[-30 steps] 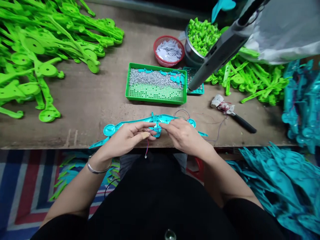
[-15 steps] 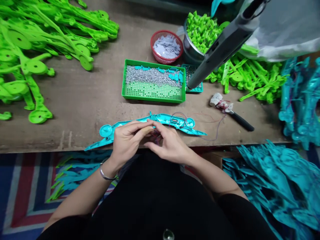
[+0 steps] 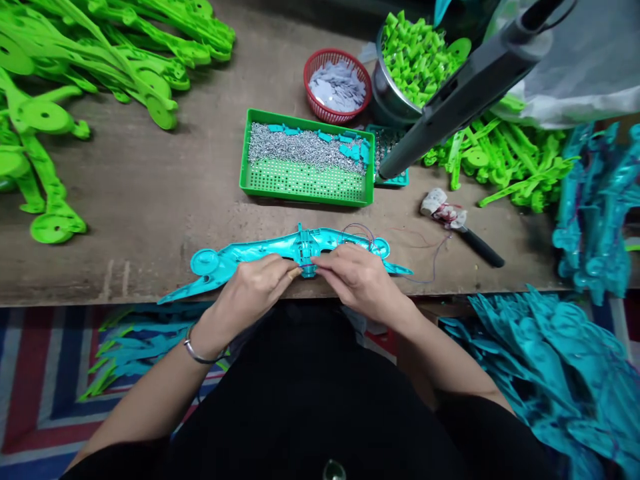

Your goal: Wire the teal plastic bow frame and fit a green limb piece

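A turquoise plastic bow-shaped half shell (image 3: 235, 254) lies along the table's front edge, its hollow side up. Over its middle grip, a short stretch of thin dark-reddish wire (image 3: 308, 265) runs between my two hands. My left hand (image 3: 257, 283) is closed in a pinch at the wire's left end, with something tan at its fingertips. From the other side, my right hand (image 3: 364, 280) pinches the wire's right end and covers part of the shell's right arm. Loose thin wires (image 3: 357, 228) loop above that arm and trail right across the table.
Behind the shell stands a green basket (image 3: 307, 197) of small metal screws and turquoise pieces. Beyond it are a red basket (image 3: 313, 105) and a metal bowl (image 3: 400, 100). A grey pole (image 3: 440, 107) slants at right, near a black-handled tool (image 3: 480, 245). Lime-green parts (image 3: 100, 53) are heaped left.
My hands, formerly together in front of the shell, have moved apart and now hold the wire over its middle. The shell's grip and left arm show more; the view has shifted slightly.
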Tool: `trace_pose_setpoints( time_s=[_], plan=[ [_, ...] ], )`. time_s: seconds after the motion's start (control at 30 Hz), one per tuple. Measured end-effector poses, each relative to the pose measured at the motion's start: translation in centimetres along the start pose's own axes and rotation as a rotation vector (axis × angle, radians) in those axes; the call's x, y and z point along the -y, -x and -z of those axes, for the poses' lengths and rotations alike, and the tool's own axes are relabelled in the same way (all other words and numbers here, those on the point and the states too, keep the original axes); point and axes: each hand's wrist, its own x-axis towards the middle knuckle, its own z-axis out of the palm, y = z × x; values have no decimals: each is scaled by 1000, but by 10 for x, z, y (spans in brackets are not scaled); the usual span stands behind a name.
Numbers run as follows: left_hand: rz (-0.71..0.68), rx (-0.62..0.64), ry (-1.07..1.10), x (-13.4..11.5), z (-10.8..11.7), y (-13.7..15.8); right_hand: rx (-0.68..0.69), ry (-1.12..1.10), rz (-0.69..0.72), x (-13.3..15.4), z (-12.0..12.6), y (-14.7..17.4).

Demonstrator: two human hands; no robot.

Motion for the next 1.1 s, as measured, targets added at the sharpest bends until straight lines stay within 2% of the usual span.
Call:
trace_pose_setpoints(
  time_s=[0.17, 0.3, 0.47, 0.6, 0.73, 0.9, 1.03, 1.1],
  plan=[
    [126, -42, 49, -3, -4, -5, -47, 195, -2, -6, 6, -3],
    [175, -27, -76, -5, -9, -10, 63, 403, -71, -7, 19, -10],
    [138, 65, -227, -5, -21, -13, 153, 540, -129, -9, 23, -14],
    [173, 70, -276, -1, -29, -13, 129, 494, -95, -11, 21, -12],
    [184, 44, -238, 2, -31, -11, 99, 391, -129, -12, 23, -10],
    [184, 41, -215, 4, -31, -13, 101, 368, -133, -13, 18, -9],
    [160, 27, -165, 2, -28, -13, 87, 323, -187, -20, 6, -7],
    [183, -25, -96, -2, -25, -7, 79, 307, -238, -23, -1, -5]
  ],
)
